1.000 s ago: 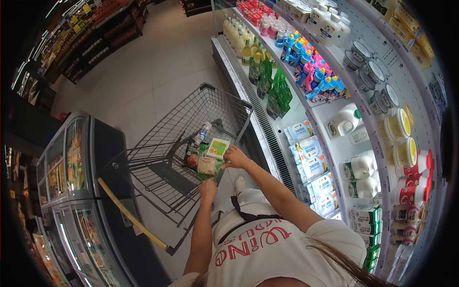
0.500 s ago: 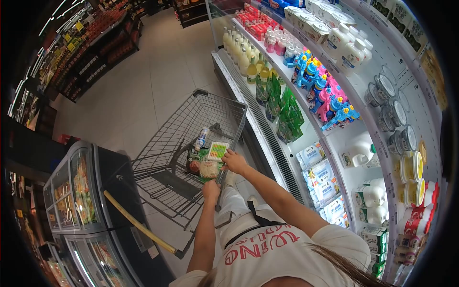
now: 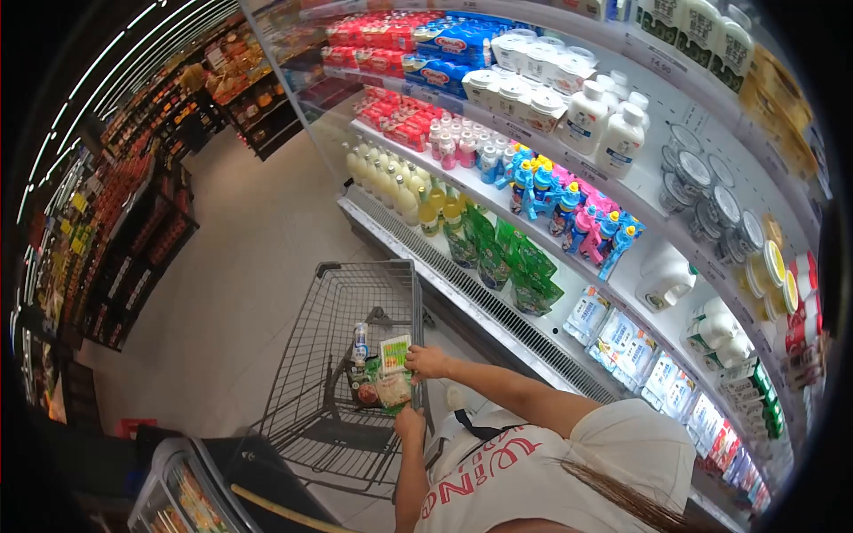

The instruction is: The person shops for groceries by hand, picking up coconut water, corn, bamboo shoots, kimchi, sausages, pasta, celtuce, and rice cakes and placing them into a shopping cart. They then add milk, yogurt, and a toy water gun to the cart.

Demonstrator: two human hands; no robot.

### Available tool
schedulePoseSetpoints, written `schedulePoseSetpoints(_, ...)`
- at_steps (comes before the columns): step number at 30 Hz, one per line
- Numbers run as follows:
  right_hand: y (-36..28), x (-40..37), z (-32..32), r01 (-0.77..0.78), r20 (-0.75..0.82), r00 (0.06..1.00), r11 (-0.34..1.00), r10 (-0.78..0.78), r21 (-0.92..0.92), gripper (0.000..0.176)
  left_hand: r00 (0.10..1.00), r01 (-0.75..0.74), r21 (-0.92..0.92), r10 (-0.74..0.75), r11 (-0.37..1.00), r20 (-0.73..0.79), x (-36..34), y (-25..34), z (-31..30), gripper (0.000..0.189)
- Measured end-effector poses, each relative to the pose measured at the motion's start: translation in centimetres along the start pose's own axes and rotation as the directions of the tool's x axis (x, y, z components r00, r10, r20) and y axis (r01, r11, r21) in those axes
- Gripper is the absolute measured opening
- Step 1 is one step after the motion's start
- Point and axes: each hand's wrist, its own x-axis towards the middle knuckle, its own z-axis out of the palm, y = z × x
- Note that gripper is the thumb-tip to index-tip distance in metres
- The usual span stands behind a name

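Observation:
My right hand (image 3: 428,362) is closed on the near side rim of a wire shopping cart (image 3: 293,355). Lower down, my left hand (image 3: 410,424) is wrapped on the same side, its fingers partly hidden. Inside the cart, close to my right fingertips, lies a white pack with a green and yellow label (image 3: 394,354). Beside it stands a white and blue bottle (image 3: 360,342). A clear bag with pale contents (image 3: 393,389) and a dark green package with a reddish picture (image 3: 365,391) lie just below.
Along the right runs a lit dairy shelf with milk jugs (image 3: 666,277), green pouches (image 3: 533,282) and pale bottles (image 3: 382,182). A freezer case (image 3: 178,489) stands at the lower left. Tiled floor (image 3: 231,231) stretches ahead, with a produce stand (image 3: 133,258) on the left.
My view has tilted up and turned, so more of the upper shelf and aisle shows. The cart and both hands sit lower in view; both hands keep their hold.

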Motion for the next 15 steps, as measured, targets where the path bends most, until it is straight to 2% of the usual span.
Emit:
schedulePoseSetpoints(2,0.7,1.5,1.8,-0.009,-0.02,1.0,1.0,0.009,0.004,0.048,0.993,-0.071,-0.006,0.071,0.997,0.09,0.6,0.0,-2.1,0.043)
schedulePoseSetpoints(3,0.4,1.9,1.2,-0.036,0.046,0.998,0.999,0.036,0.006,0.05,0.983,-0.139,0.054,0.131,0.989,0.13,1.9,-1.1,-1.9,0.05)
schedulePoseSetpoints(4,0.4,2.3,1.3,-0.051,0.06,0.997,0.999,0.05,0.002,0.051,0.972,-0.162,0.17,0.128,0.972,0.197,3.4,-2.0,-1.6,0.062)
schedulePoseSetpoints(5,0.4,2.6,0.8,-0.068,0.085,0.994,0.996,0.064,0.051,0.046,0.924,-0.147,0.346,0.004,0.927,0.384,4.6,-1.2,-2.7,0.072)
schedulePoseSetpoints(6,0.6,2.7,0.3,-0.071,0.022,0.997,0.984,0.069,0.161,0.047,0.898,-0.216,0.436,0.003,0.874,0.44,5.4,-0.1,-3.8,0.072)
schedulePoseSetpoints(8,0.4,1.6,-4.1,-0.179,-0.117,0.963,0.903,0.241,0.392,0.053,0.842,-0.331,0.588,-0.05,0.738,0.538,5.8,1.5,-5.7,0.075)
schedulePoseSetpoints(10,2.2,-1.9,-12.6,-0.105,-0.263,0.939,0.912,0.222,0.398,0.053,0.837,-0.454,0.579,0.103,0.677,0.537,6.1,6.5,-8.9,0.075)
schedulePoseSetpoints(11,2.1,-4.4,-19.1,-0.156,-0.32,0.896,0.894,0.307,0.421,0.051,0.823,-0.513,0.574,0.175,0.639,0.54,6.3,10.0,-10.4,0.075)
schedulePoseSetpoints(12,1.4,-7.7,-26.2,-0.207,-0.411,0.829,0.891,0.378,0.403,0.049,0.773,-0.616,0.463,0.375,0.637,0.511,6.7,14.5,-12.1,0.069)
schedulePoseSetpoints(13,0.7,-10.9,-32.3,-0.238,-0.601,0.692,0.912,0.4,0.333,0.047,0.69,-0.721,0.367,0.559,0.588,0.46,5.8,19.8,-15.0,0.064)
schedulePoseSetpoints(14,-0.2,-13.9,-38.2,-0.279,-0.699,0.547,0.887,0.461,0.366,0.044,0.518,-0.855,0.114,0.82,0.506,0.245,4.1,25.3,-17.8,0.048)
schedulePoseSetpoints(15,-0.2,-16.1,-42.3,-0.384,-0.863,0.31,0.883,0.399,0.27,0.04,0.293,-0.95,-0.126,0.956,0.287,-0.031,1.5,31.3,-20.8,0.035)
